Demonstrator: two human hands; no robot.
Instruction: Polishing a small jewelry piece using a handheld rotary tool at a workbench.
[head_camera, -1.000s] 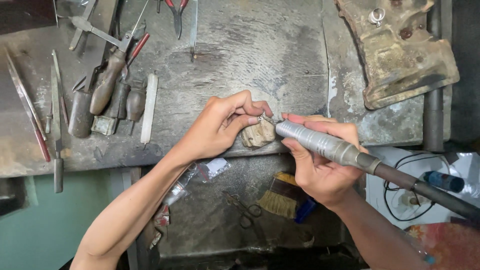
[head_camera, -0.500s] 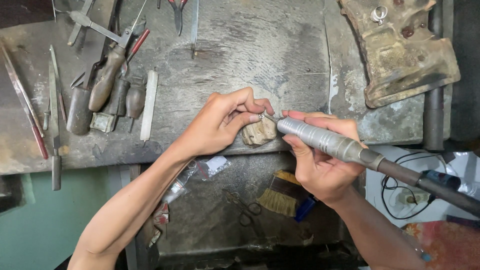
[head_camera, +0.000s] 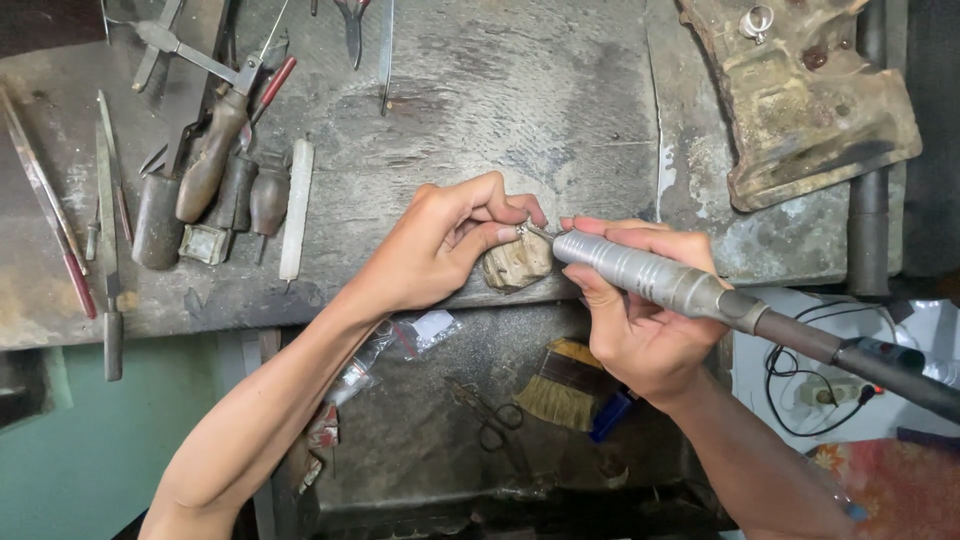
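Note:
My left hand (head_camera: 445, 245) pinches a small metal piece, likely a ring (head_camera: 522, 229), against a worn wooden bench peg (head_camera: 517, 264) at the front edge of the workbench (head_camera: 470, 110). My right hand (head_camera: 635, 320) grips a silver rotary handpiece (head_camera: 650, 278), and its thin tip touches the small piece. A dark flexible shaft (head_camera: 860, 360) runs from the handpiece off to the right. Fingers hide most of the small piece.
Files, gravers with wooden handles (head_camera: 215, 165), pliers (head_camera: 352, 25) and a white stick (head_camera: 296, 208) lie at the bench's left. A battered metal block (head_camera: 800, 95) carrying a ring (head_camera: 757, 20) sits top right. Below the bench are a brush (head_camera: 562, 385), scissors (head_camera: 490, 420) and a cable (head_camera: 800, 390).
The view has shifted slightly; both hands stay on the peg, with the handpiece tip kept against the small piece.

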